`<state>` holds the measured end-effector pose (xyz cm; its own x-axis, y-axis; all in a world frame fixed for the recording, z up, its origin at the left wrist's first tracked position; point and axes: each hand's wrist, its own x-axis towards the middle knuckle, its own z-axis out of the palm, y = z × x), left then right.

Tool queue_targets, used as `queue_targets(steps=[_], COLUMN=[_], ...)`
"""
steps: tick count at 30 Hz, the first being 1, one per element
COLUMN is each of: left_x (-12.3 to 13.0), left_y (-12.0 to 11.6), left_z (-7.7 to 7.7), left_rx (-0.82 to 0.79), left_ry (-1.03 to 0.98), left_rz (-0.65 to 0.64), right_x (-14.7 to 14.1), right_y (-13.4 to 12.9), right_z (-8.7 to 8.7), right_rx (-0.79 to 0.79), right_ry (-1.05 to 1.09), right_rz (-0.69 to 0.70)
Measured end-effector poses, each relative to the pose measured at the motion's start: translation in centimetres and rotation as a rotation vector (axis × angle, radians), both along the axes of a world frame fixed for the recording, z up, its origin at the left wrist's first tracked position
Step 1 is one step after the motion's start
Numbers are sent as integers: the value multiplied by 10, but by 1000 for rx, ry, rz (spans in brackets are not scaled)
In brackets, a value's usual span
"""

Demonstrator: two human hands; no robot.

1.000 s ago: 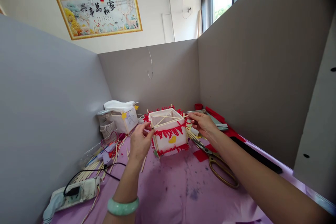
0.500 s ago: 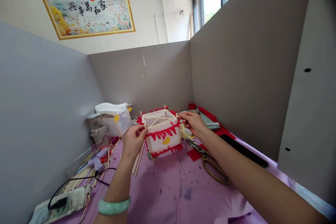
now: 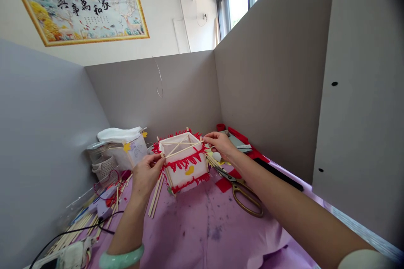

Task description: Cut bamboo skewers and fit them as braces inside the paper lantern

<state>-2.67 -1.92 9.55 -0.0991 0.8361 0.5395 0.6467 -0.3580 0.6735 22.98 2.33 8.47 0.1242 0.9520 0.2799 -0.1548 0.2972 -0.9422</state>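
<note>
A box-shaped paper lantern [image 3: 178, 169] with white sides, red fringe and a yellow heart stands tilted in front of me on the purple cloth. Across its open top run thin wooden sticks [image 3: 182, 148], some of them crossing. My left hand [image 3: 148, 172] pinches the top left corner, thumb and fingers closed around the stick end there. At the opposite front corner my right hand [image 3: 219, 143] is closed on the right end of the stick along the top. The exact contact under the fingertips is hidden.
Scissors [image 3: 246, 199] lie to the right below my forearm, beside red paper pieces [image 3: 223, 185]. A second white lantern [image 3: 134, 151] and a woven cup [image 3: 105, 170] stand at the left. Loose sticks [image 3: 155, 197], a glue gun [image 3: 102, 205] and a black cable [image 3: 71, 232] spread nearby. Grey panels [image 3: 164, 92] enclose the table.
The view has turned slightly right, so everything sits further left in the picture. Both hands keep their hold on the lantern, with no clear shift against it.
</note>
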Motion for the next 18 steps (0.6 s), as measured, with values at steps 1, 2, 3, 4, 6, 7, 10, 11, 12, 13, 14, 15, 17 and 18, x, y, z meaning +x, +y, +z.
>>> queue_targets(steps=[1, 2, 3, 4, 6, 7, 10, 11, 12, 13, 14, 15, 17, 18], left_x=[0, 0, 1, 1, 1, 1, 1, 1, 1, 1, 1, 0, 0, -1], left_y=[0, 0, -1, -1, -1, -1, -1, 0, 0, 0, 1, 1, 1, 1], left_z=[0, 1, 1, 1, 1, 1, 1, 1, 1, 1, 1, 1, 1, 1], left_rx=[-4, -6, -6, -4, 0, 1, 1, -1, -2, -3, -3, -2, 3, 5], left_ry=[-4, -4, -2, 2, 10, 10, 5, 4, 3, 5, 8, 13, 25, 30], left_rz=[0, 0, 1, 4, 11, 13, 13, 13, 14, 16, 18, 19, 21, 22], right_x=[0, 1, 1, 1, 1, 1, 1, 0, 0, 0, 0, 0, 0, -1], right_y=[-1, -2, -3, -4, -5, -5, -4, -3, -2, -1, 1, 2, 5, 6], right_z=[1, 1, 2, 3, 5, 5, 5, 5, 4, 3, 2, 1, -1, -2], right_rx=[8, 15, 23, 30, 45, 53, 76, 86, 98, 110, 122, 134, 155, 164], right_ry=[-25, -50, -73, -96, -139, -159, -217, -242, -267, -293, -318, -340, -374, -391], right_rz=[-2, -3, -4, -6, -14, -21, -55, -73, -92, -111, -130, -147, -171, -181])
